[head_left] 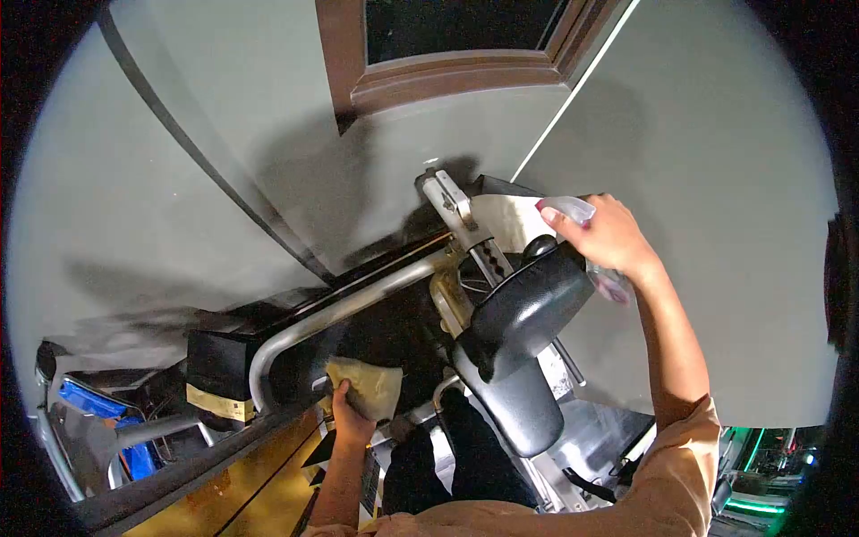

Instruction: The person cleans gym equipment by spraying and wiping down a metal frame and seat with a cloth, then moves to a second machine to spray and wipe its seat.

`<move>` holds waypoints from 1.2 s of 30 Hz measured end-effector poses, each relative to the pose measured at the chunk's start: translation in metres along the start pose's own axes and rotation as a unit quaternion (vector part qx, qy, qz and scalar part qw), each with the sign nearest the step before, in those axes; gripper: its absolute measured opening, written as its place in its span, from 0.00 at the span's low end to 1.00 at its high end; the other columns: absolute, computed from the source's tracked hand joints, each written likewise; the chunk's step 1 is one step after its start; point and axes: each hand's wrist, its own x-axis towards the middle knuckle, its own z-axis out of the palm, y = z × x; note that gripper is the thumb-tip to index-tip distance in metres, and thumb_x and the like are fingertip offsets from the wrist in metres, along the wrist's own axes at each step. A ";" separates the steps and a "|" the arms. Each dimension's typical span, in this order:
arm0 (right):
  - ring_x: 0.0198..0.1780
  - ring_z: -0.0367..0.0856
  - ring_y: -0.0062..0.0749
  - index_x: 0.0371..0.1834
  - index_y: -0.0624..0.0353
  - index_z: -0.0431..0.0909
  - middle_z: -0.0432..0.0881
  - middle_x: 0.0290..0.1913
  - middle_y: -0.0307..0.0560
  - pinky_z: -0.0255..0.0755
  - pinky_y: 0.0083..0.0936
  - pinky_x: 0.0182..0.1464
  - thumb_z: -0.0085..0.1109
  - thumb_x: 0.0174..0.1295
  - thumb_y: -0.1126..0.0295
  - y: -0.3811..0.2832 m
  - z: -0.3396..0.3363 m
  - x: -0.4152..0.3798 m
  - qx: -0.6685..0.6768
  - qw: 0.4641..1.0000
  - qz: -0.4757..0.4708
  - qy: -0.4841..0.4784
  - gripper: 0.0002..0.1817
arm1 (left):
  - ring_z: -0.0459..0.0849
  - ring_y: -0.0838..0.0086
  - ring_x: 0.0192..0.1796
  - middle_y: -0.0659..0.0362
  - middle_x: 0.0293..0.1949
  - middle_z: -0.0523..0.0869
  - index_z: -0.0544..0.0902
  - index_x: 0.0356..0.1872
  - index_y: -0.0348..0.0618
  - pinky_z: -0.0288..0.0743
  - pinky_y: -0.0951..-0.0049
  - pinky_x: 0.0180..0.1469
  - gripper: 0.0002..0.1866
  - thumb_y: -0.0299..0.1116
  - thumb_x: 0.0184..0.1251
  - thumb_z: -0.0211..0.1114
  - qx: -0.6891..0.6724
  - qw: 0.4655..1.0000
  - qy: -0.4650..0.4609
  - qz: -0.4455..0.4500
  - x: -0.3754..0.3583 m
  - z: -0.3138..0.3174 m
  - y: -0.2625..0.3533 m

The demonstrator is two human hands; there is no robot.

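My left hand (352, 417) grips a yellowish cloth (379, 387), low in front of my legs, beside the bent metal tube (358, 300) of an exercise machine. My right hand (611, 237) is raised at the right, wrapped around a spray bottle (612, 286). Its pale head with a reddish tip points left, and part of its see-through body shows below my palm. Just under and left of that hand is a black padded backrest (532, 309). Below it lies the black seat pad (521, 416). A silver adjusting post (452, 201) with notches rises behind the pads.
A grey wall (224, 116) with a brown-framed window (447, 85) stands close behind the machine. At the left are a black box-shaped part (219, 367) with a yellow label and blue-and-black equipment (94, 398). Green lights (756, 506) glow at the lower right.
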 end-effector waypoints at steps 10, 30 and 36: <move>0.31 0.83 0.40 0.35 0.58 0.85 0.83 0.26 0.52 0.76 0.35 0.39 0.51 0.64 0.40 0.028 0.001 0.008 0.078 0.996 -0.044 0.010 0.29 | 0.73 0.60 0.64 0.58 0.61 0.76 0.70 0.64 0.49 0.64 0.55 0.68 0.26 0.51 0.71 0.58 0.017 0.999 0.038 -0.005 -0.013 -0.030 -0.011; 0.28 0.83 0.28 0.50 0.70 0.80 0.86 0.36 0.51 0.78 0.23 0.28 0.54 0.66 0.47 0.071 0.063 0.003 0.555 0.792 -0.111 -0.226 0.31 | 0.75 0.60 0.63 0.53 0.61 0.76 0.69 0.63 0.42 0.68 0.56 0.66 0.30 0.46 0.66 0.65 0.147 0.988 0.023 -0.036 0.073 0.096 -0.008; 0.23 0.82 0.32 0.35 0.68 0.82 0.84 0.26 0.48 0.74 0.27 0.25 0.51 0.66 0.49 0.073 0.065 0.001 0.569 0.785 -0.176 -0.167 0.27 | 0.71 0.61 0.66 0.50 0.63 0.74 0.67 0.65 0.38 0.65 0.55 0.67 0.32 0.49 0.69 0.63 0.321 0.942 0.029 0.096 0.177 0.229 -0.015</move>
